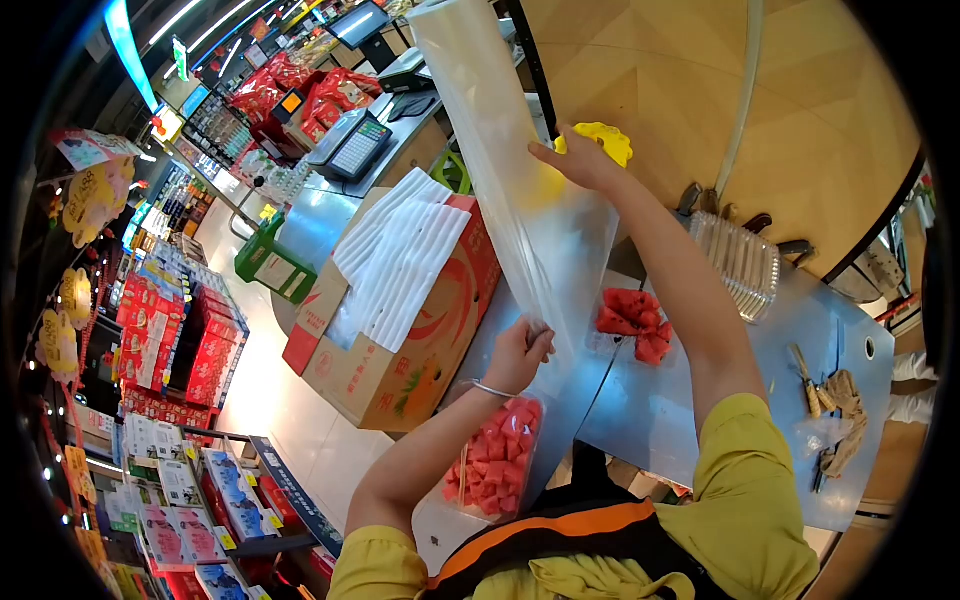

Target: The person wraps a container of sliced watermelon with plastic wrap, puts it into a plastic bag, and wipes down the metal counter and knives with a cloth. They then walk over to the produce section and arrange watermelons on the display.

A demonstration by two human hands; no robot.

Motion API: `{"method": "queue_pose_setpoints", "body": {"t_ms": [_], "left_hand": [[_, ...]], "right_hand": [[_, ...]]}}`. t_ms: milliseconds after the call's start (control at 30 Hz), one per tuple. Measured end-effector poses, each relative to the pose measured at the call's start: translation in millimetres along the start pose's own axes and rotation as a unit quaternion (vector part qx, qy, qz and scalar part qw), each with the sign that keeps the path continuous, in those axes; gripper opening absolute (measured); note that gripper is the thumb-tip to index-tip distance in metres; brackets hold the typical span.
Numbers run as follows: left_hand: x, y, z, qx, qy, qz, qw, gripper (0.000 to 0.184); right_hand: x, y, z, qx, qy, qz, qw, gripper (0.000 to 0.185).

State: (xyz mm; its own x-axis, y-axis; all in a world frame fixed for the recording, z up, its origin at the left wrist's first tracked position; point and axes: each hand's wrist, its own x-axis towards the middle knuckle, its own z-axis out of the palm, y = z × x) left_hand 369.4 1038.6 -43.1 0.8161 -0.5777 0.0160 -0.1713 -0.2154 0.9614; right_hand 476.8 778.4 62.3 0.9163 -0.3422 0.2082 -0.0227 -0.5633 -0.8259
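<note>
My left hand point(522, 355) is closed on the gathered lower edge of clear plastic film point(515, 225). The film hangs from a tall roll point(445, 45). My right hand point(585, 163) is stretched out by the film's right side, a finger extended at its edge, next to a scalloped yellow piece point(608, 142). Whether it touches that piece is unclear. Below my left wrist stands a clear tub of cubed watermelon point(495, 455). Larger watermelon pieces point(636, 322) sit in a clear tray under my right forearm.
A cardboard box point(400, 375) topped with white foam sheets point(400, 255) stands left of the film. Stacked clear containers point(735, 262) are at the right. Gloves point(848, 410) and tools lie on the metal table point(690, 430). A scale point(355, 145) stands behind.
</note>
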Motion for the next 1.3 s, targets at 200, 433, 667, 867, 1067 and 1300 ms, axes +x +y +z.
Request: {"method": "queue_pose_setpoints", "body": {"t_ms": [200, 433, 667, 867, 1067, 1300], "left_hand": [[45, 111, -72, 0.306, 0.199, 0.192, 0.911, 0.035], [144, 229, -112, 0.458, 0.178, 0.332, 0.805, 0.044], [169, 229, -125, 0.669, 0.172, 0.31, 0.654, 0.056], [208, 226, -131, 0.692, 0.214, 0.358, 0.589, 0.054], [238, 204, -112, 0.607, 0.205, 0.302, 0.706, 0.063], [176, 131, -54, 0.601, 0.133, 0.378, 0.692, 0.061]], "right_hand": [[-3, 31, -34, -0.086, -0.01, -0.102, 0.991, 0.038], [32, 55, 62, -0.224, 0.077, -0.093, 0.967, 0.062], [-45, 66, 34, -0.026, 0.023, -0.096, 0.995, 0.026], [-160, 5, -8, -0.024, 0.091, -0.144, 0.985, 0.026], [-282, 125, 71, -0.033, 0.015, 0.014, 0.999, 0.031], [-488, 186, 10, -0.026, 0.112, 0.292, 0.95, 0.041]]}}
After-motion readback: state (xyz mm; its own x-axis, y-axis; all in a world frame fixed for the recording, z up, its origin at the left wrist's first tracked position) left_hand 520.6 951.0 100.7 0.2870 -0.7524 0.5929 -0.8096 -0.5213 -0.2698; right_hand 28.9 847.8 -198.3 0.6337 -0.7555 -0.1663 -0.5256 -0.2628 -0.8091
